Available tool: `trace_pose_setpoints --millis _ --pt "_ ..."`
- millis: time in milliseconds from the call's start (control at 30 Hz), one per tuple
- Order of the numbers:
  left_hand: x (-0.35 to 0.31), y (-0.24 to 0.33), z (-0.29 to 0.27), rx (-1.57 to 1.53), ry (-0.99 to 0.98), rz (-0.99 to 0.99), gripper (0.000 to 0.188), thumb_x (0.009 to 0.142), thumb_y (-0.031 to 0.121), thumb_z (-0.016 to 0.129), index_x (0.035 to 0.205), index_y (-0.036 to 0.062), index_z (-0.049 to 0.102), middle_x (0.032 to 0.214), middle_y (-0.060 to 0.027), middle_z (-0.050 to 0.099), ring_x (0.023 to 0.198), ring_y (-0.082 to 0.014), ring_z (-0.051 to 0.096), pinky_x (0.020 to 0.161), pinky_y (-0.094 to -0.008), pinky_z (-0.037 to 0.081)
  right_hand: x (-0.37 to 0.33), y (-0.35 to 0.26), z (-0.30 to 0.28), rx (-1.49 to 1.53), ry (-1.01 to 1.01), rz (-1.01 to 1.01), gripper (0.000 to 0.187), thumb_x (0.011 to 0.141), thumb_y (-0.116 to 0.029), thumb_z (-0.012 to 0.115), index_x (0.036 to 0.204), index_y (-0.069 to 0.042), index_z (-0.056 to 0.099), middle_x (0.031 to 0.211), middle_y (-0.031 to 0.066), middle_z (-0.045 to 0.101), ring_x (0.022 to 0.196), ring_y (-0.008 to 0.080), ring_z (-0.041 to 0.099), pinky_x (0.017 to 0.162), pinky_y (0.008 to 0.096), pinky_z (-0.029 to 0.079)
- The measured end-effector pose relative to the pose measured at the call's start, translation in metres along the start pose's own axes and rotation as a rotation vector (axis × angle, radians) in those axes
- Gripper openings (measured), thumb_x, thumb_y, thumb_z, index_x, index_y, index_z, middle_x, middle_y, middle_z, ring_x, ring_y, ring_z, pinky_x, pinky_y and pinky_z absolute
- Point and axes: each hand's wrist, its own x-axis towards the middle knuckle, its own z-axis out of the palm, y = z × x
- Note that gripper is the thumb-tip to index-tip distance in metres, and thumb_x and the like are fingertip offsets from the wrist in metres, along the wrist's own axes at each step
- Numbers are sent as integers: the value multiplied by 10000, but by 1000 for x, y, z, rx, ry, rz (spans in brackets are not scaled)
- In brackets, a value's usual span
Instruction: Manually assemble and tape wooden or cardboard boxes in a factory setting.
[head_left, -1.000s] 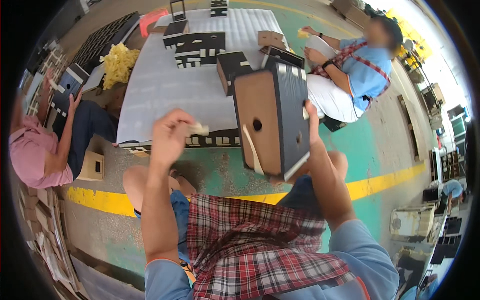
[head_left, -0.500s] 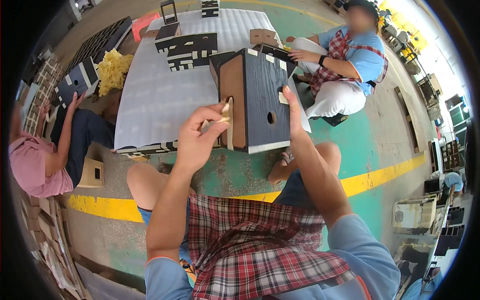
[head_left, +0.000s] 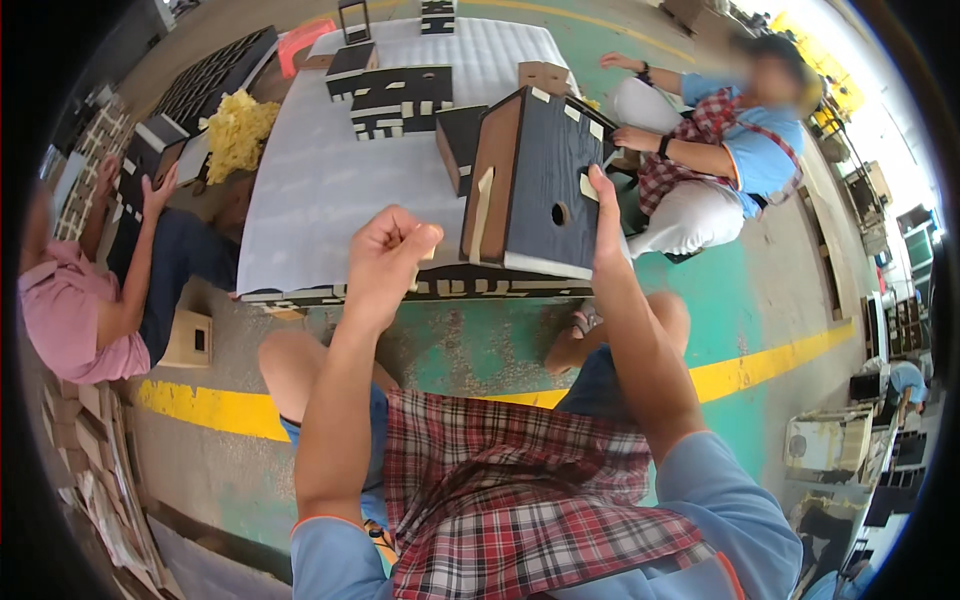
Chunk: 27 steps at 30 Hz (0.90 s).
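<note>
Right hand (head_left: pixel 607 232) grips a black, wood-grained box (head_left: pixel 548 165) with a round hole (head_left: pixel 560 215) and pale tape (head_left: pixel 481 215); left hand (head_left: pixel 382 265) pinches a small cream scrap (head_left: pixel 415 279)

The person wore a lt.-blue shirt (head_left: pixel 758 540) w/ short sleeves (head_left: pixel 335 558), each hem edged in orange; a plaid apron (head_left: pixel 520 475) in red, blk. & wht.; and blue shorts (head_left: pixel 583 383), cut above the knees. L hand (head_left: pixel 385 262) & R hand (head_left: pixel 606 218) were bare.

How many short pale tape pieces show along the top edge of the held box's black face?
3: the left piece, the middle piece and the right piece, above the right hand. More may hide behind the box.
</note>
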Motion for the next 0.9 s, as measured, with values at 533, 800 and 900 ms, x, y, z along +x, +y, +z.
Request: trace_pose_setpoints --millis 533,800,900 --pt "-3 5 15 -226 51 243 126 943 -59 622 1032 30 612 1133 -124 700 926 -116 643 820 -275 541 -5 5 35 -49 -85 16 776 889 -617 624 1369 -11 559 1226 172 670 1064 290 686 937 407 552" --pt "-72 31 96 120 -941 306 219 879 60 770 1028 80 610 1001 -59 738 936 -165 691 831 -320 537 24 0 22 119 -127 -29 724 947 -592 533 1396 -25 551 1270 187 670 1062 325 706 955 461 575" --pt "-81 36 119 214 -1028 -15 305 823 82 828 1059 82 634 972 -29 731 882 -170 688 829 -331 535 19 -8 29 135 -171 -14 724 934 -591 556 1386 -26 559 1258 182 674 1061 318 702 953 453 574"
